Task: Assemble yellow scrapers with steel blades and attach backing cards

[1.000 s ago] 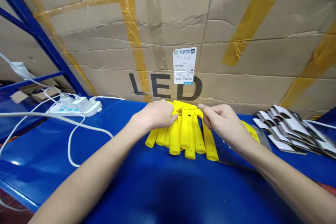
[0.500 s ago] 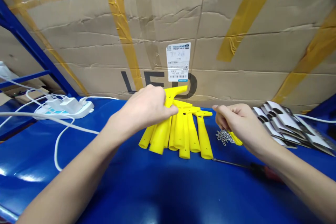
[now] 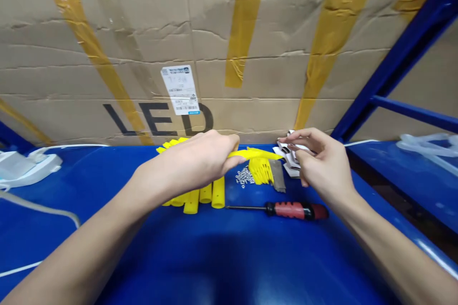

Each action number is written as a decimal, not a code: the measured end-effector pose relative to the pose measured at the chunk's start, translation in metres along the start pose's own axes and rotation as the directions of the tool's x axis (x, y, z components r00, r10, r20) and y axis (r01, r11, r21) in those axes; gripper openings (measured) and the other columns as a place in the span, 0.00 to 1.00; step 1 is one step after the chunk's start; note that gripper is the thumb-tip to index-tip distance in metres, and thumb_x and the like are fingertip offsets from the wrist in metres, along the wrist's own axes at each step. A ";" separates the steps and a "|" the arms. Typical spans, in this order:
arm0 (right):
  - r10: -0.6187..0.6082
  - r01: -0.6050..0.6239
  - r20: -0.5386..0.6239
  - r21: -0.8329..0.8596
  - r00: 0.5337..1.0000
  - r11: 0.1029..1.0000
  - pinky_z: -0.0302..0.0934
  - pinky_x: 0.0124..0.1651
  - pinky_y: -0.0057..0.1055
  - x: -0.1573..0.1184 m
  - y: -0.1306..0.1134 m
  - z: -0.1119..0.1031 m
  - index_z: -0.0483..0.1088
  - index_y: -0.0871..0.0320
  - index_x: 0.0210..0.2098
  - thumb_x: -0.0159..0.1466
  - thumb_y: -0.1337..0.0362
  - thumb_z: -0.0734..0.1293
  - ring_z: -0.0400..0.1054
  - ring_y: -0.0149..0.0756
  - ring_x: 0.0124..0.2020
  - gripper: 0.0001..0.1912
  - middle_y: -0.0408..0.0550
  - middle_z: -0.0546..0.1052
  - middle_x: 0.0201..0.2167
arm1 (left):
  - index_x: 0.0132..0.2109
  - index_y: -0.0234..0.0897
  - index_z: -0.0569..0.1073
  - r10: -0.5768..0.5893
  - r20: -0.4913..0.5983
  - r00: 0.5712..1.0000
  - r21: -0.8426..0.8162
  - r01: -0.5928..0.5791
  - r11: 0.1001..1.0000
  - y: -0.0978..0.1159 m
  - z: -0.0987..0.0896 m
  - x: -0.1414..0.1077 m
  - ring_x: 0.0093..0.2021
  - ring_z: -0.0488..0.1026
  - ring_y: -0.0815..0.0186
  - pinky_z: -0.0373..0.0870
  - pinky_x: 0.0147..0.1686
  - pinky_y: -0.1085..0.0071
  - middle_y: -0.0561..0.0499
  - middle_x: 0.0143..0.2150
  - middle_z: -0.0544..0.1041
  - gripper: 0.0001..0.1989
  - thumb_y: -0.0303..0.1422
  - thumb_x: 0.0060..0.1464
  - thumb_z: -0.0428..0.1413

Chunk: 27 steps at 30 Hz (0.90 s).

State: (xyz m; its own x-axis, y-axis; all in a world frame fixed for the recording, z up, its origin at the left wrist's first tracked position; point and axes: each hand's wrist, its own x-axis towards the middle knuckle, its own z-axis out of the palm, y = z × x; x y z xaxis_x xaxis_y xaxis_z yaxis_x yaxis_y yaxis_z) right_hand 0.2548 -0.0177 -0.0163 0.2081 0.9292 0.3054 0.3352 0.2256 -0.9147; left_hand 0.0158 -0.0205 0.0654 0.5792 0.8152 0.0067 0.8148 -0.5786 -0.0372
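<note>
**Left hand (image 3: pixel 193 159) closed on a yellow plastic handle (image 3: pixel 257 154), near the far edge of the blue table (image 3: pixel 214 262).**

Further yellow plastic handles (image 3: pixel 219 193) lie side by side under the left hand, their round shafts pointing toward the person. The held handle lies crosswise, its flat arm projecting right past the fingers. Rightward follow small steel washers (image 3: pixel 244 176), a ribbed yellow part (image 3: pixel 261 171), a grey metal strip (image 3: pixel 277 175), and a red-and-black screwdriver (image 3: pixel 295 210). The right hand (image 3: pixel 322 159) is half open, fingers curved, just beside a stack of white cards (image 3: pixel 289 155); contact cannot be determined.
</note>
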 end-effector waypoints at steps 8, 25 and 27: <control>-0.066 0.084 0.069 -0.310 0.995 0.947 0.62 0.29 0.33 0.008 0.010 -0.012 0.68 0.54 0.32 0.55 0.68 0.64 0.71 0.33 0.21 0.05 0.45 0.80 0.33 | 0.57 0.39 0.71 0.062 0.097 0.993 0.057 -0.067 0.996 -0.009 0.015 0.029 0.49 0.77 0.53 0.70 0.44 0.62 0.42 0.51 0.79 0.19 0.43 0.67 0.49; 0.026 0.178 0.256 -0.736 0.966 0.653 0.58 0.31 0.33 -0.001 0.030 0.004 0.71 0.53 0.31 0.57 0.63 0.69 0.74 0.40 0.28 0.03 0.45 0.80 0.25 | 0.52 0.45 0.76 0.064 0.275 0.959 -0.054 -0.051 0.997 -0.020 0.011 0.017 0.43 0.78 0.58 0.68 0.38 0.68 0.48 0.47 0.81 0.13 0.41 0.65 0.53; 0.026 0.176 0.250 -0.747 0.968 0.642 0.59 0.32 0.34 -0.001 0.028 0.005 0.71 0.53 0.30 0.57 0.63 0.69 0.75 0.41 0.29 0.02 0.46 0.80 0.26 | 0.52 0.45 0.76 0.059 0.287 0.956 -0.044 -0.048 0.998 -0.019 0.009 0.016 0.43 0.78 0.59 0.68 0.38 0.68 0.48 0.46 0.81 0.13 0.39 0.64 0.54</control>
State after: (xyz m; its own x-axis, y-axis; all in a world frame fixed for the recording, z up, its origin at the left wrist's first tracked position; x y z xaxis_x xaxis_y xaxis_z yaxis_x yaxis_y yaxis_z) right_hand 0.2597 -0.0111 -0.0438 -0.0196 0.9783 0.2061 0.9377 0.0895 -0.3357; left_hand 0.0097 0.0036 0.0574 0.5944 0.7530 -0.2822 0.7861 -0.6180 0.0067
